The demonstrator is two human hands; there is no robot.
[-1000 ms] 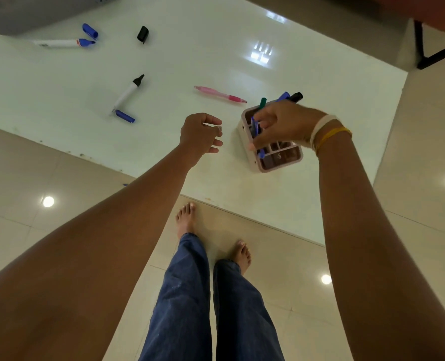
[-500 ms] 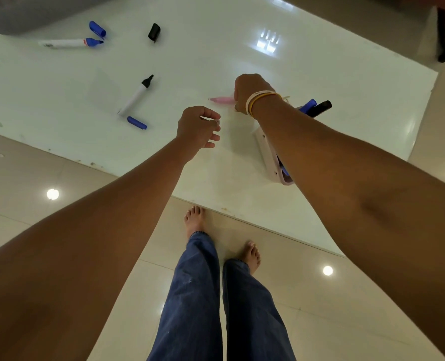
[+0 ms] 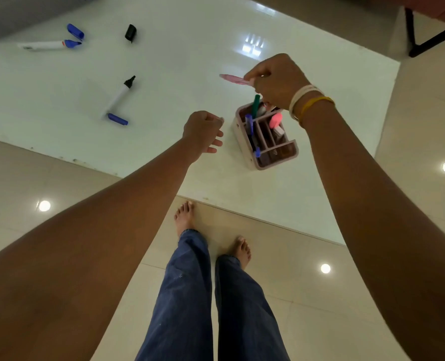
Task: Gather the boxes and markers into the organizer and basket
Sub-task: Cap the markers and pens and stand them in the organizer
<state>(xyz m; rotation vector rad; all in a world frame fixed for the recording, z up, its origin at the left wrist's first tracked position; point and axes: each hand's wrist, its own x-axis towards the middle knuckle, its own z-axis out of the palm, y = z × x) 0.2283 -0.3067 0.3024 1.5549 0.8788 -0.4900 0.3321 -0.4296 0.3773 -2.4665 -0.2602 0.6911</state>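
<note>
My right hand (image 3: 277, 80) grips a pink pen (image 3: 233, 78) and holds it just above the far side of the pink organizer (image 3: 273, 162). The organizer stands on the white table (image 3: 190, 48) with several markers and pens in its compartments, among them a green one (image 3: 255, 106). Left of the organizer my left hand (image 3: 203, 132) hovers in a loose fist with nothing in it. On the table lie a black-tipped marker (image 3: 119, 96) with a blue cap (image 3: 117, 119) at its end, a blue-tipped marker (image 3: 49, 45), another blue cap (image 3: 75, 31) and a black cap (image 3: 130, 33).
A grey basket (image 3: 20, 14) shows at the top left corner, mostly cut off. The table's near edge runs diagonally above my bare feet (image 3: 184, 217) on the tiled floor. A dark chair leg (image 3: 424, 43) stands beyond the table at top right.
My right hand reached from the organizer to the pink pen, closed on it and lifted it off the table back toward the organizer. My left hand stayed in place.
</note>
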